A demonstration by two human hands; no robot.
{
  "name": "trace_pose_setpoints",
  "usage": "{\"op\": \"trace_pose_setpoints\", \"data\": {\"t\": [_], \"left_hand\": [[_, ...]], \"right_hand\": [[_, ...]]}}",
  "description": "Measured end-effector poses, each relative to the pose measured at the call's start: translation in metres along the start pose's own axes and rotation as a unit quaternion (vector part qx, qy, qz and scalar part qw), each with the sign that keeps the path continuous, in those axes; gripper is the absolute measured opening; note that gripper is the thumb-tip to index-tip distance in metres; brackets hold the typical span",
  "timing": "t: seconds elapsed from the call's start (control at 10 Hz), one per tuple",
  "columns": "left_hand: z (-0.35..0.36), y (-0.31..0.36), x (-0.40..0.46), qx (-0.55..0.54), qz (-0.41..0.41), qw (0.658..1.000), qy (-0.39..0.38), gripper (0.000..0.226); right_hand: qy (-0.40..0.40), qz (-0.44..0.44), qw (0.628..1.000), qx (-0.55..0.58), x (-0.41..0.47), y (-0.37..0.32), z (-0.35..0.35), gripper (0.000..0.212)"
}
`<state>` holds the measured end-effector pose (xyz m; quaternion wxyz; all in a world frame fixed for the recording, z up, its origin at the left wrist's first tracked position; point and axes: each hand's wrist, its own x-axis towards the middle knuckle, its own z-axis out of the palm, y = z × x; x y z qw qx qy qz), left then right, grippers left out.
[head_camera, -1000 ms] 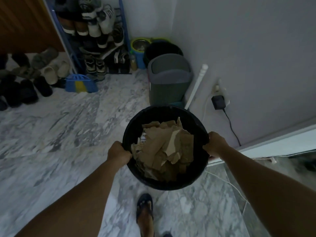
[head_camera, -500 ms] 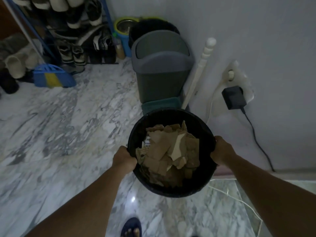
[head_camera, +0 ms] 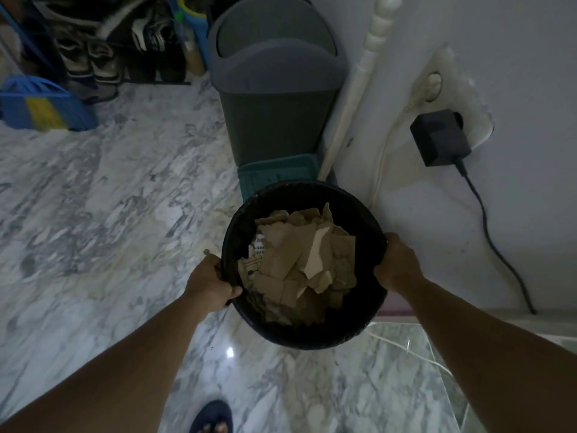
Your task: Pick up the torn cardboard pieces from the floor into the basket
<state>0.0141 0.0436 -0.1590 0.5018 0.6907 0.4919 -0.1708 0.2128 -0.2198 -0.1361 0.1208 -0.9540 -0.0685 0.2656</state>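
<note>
While both hands carry black basket (head_camera: 304,331), keep rim level: left hand (head_camera: 209,284) grips near-left rim, right hand (head_camera: 396,264) grips right rim. Torn cardboard pieces (head_camera: 299,264) heaped inside. Lower gently near grey bin (head_camera: 274,89), avoid wall cable (head_camera: 493,232).

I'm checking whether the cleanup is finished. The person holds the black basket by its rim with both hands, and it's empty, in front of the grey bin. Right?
Not quite: the basket is not empty. The head view shows torn cardboard pieces piled inside it. The rest holds: the left hand and right hand grip its rim, in front of the grey bin.
</note>
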Motion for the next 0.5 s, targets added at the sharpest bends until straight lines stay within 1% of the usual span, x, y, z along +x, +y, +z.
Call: {"op": "trace_pose_setpoints", "data": {"t": [0.1,0.2,0.3,0.4,0.5], "left_hand": [[-0.003,-0.002,-0.005,0.011,0.013,1.0,0.007,0.046],[-0.005,-0.002,-0.014,0.071,0.028,0.997,0.025,0.067],[-0.002,-0.002,-0.031,0.131,0.018,0.99,0.038,0.097],[0.001,0.005,-0.064,0.135,-0.004,0.99,0.028,0.103],[0.002,0.007,-0.104,0.103,-0.009,0.994,0.036,0.097]], "right_hand": [[0.023,-0.012,1.0,-0.002,-0.006,0.001,0.002,0.052],[0.048,-0.034,0.998,-0.006,-0.014,-0.002,-0.001,0.039],[0.028,-0.058,0.998,-0.003,-0.026,-0.004,-0.011,0.038],[-0.004,-0.065,0.998,0.002,-0.046,-0.004,-0.033,0.04],[-0.053,-0.068,0.996,-0.017,-0.07,0.002,-0.047,0.052]]}}
